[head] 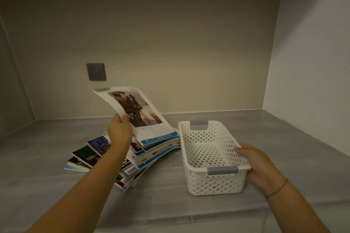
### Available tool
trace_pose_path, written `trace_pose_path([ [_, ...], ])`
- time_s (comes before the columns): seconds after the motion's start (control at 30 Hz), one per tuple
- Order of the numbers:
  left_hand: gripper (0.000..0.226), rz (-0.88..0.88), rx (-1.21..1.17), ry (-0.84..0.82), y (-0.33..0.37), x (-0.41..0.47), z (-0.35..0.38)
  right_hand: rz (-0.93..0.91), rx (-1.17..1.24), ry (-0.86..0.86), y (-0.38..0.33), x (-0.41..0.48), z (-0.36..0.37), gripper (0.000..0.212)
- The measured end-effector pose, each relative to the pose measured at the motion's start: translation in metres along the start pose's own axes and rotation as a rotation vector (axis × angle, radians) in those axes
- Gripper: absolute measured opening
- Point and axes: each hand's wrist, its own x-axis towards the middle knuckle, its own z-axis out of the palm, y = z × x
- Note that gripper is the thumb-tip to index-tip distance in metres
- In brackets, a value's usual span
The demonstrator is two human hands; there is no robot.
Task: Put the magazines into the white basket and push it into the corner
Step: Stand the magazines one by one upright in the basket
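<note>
A loose pile of magazines (121, 159) lies fanned out on the grey counter, left of centre. My left hand (119, 132) grips the left edge of the top magazine (141, 113), a white one with a dark picture, and holds that side raised and curled while its lower edge rests on the pile. The white perforated basket (212, 181) with grey handles stands right of the pile, with nothing in it. My right hand (259, 166) holds the basket's right rim near its front corner, thumb over the rim.
The grey counter (189, 212) sits in a recess with a back wall, a left wall and a white right wall (310, 73). A grey wall socket (96, 71) is on the back wall above the pile. The back right corner (263, 108) lies behind the basket.
</note>
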Motion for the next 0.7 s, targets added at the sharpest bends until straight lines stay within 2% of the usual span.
trace_pose_path([
  [0.17,0.025,0.266,-0.092,0.031,0.059,-0.027,0.006,-0.031,-0.017,0.034,0.001,0.0,0.001,0.035],
  [0.3,0.026,0.425,-0.045,0.007,0.095,-0.06,0.028,-0.034,-0.026,0.032,0.001,0.001,0.003,0.031],
  [0.57,0.036,0.438,0.087,-0.19,0.084,-0.147,0.077,-0.076,-0.112,0.003,0.001,0.0,0.002,0.027],
  [0.63,0.036,0.467,0.126,-0.245,0.079,-0.157,0.082,-0.132,-0.176,-0.016,0.0,-0.001,0.002,0.034],
  [0.7,0.034,0.54,0.126,-0.284,0.079,-0.16,0.085,-0.229,-0.267,-0.051,-0.003,-0.002,0.002,0.052],
])
